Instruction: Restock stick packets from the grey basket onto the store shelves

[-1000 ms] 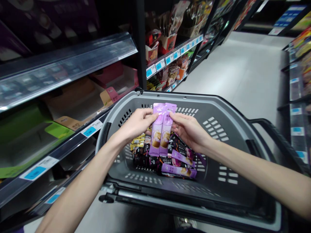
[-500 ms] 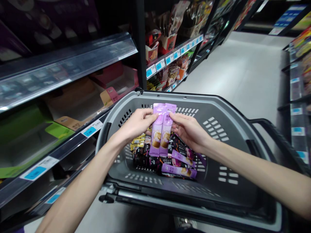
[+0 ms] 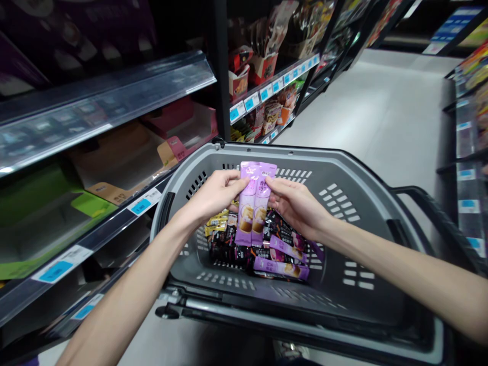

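holding two purple sachets [image 3: 253, 208] upright above the packets [image 3: 282, 249] in the basket [image 3: 290, 152], you pinch their tops: left hand [image 3: 213, 195] fingers closed on the left one, right hand [image 3: 297, 206] on the right. parting them would need an even pull.

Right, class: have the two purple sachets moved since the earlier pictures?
No. The purple sachets stay upright, tops just below the far rim of the basket, pinched by the left hand and right hand.
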A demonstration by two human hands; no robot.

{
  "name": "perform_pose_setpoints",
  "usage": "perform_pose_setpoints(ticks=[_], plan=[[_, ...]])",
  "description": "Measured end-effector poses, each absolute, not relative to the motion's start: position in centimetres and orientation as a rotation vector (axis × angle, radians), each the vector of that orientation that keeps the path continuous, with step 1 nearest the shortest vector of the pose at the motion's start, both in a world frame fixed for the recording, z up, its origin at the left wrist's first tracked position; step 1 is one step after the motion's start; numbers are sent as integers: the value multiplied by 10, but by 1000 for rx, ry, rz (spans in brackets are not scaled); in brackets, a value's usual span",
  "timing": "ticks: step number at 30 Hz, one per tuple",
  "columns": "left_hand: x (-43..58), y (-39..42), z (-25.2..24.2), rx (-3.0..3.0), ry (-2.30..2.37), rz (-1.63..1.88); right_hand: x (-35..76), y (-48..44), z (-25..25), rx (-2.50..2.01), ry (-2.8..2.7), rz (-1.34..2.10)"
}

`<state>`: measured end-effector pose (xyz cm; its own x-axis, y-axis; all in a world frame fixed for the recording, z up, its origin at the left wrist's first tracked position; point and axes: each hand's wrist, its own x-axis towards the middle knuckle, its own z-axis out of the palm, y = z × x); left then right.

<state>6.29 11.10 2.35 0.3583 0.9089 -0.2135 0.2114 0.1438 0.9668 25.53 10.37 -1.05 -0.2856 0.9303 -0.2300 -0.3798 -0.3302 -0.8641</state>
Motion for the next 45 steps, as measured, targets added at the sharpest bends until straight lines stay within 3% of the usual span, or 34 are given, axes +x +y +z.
perform_pose_setpoints(ticks=[11,19,27,34,45], plan=[[65,111,25,1353,1132,779,256,103,-15,-1017,-991,1727],[66,114,27,1257,1099,962,250,86,-6,-1074,-1116,1917],[65,116,26,1225,1080,1001,250,87,1,-1120,-1277,1783],[65,115,30,1131,1017,1047,260,97,5,-902,-1141,2209],[68,112,27,1128,843,916,251,89,-7,-1043,-1051,1928]])
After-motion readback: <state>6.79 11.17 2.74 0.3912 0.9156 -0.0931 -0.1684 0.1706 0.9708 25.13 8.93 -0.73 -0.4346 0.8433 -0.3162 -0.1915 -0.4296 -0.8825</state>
